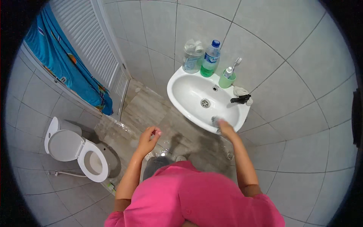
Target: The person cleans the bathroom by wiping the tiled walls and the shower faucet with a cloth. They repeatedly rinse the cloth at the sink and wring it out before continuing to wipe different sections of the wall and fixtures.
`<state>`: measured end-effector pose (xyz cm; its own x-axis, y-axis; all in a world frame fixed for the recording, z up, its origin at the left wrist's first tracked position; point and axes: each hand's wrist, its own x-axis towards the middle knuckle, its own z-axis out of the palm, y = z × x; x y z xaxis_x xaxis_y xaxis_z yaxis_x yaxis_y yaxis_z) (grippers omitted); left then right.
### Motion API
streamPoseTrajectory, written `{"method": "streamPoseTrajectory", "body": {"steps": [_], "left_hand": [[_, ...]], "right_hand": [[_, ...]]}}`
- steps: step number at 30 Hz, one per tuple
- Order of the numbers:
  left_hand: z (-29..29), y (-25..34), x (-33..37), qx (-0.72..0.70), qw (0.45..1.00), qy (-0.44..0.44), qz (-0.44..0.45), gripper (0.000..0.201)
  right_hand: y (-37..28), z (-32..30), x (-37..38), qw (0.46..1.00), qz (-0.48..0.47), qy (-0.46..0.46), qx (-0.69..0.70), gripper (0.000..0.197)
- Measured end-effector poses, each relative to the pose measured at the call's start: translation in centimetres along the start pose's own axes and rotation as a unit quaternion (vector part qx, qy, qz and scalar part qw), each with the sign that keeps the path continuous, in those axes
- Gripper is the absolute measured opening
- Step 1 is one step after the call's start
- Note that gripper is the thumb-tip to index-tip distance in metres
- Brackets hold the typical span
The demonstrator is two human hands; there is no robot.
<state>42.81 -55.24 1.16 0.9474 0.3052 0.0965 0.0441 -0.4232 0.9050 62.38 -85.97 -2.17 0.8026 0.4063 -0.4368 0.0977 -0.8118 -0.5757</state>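
Note:
My right hand [226, 129] is at the front right rim of the white sink [181, 99], closed on a small grey scrubber [216, 122]. The scrubber lies against the inner side of the rim; blur hides its exact kind. My left hand [148, 140] hangs in the air over the floor, left of the sink and apart from it. Its fingers are curled in toward the thumb, and nothing shows in them. Inside the basin is a round metal drain [205, 103]. A black tap [241, 99] stands on the sink's right end.
Along the sink's back stand a clear tub [192, 62], a bottle with green liquid [210, 62] and a green cup [227, 80] holding a toothbrush and tube. A toilet [99, 176] with its lid up is at left. A blue curtain [66, 56] hangs by the louvred door [89, 34]. The floor [145, 108] has wet patches.

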Motion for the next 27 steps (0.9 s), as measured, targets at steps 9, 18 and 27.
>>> {"method": "streamPoseTrajectory", "body": {"steps": [9, 18, 27], "left_hand": [[-2.9, -2.1, -0.8, -0.007, 0.998, 0.008, -0.069, 0.012], [-5.7, -3.7, 5.8, -0.017, 0.998, 0.002, -0.068, 0.012], [-9.1, -5.8, 11.7, -0.03, 0.997, -0.041, -0.054, 0.013]], "right_hand": [[-13.6, 8.0, 11.8, 0.981, -0.172, -0.029, 0.086, 0.062], [-7.8, 1.5, 6.6, 0.923, 0.007, -0.349, -0.16, 0.07], [-18.3, 8.8, 18.2, 0.987, 0.012, -0.073, 0.143, 0.097]]}}
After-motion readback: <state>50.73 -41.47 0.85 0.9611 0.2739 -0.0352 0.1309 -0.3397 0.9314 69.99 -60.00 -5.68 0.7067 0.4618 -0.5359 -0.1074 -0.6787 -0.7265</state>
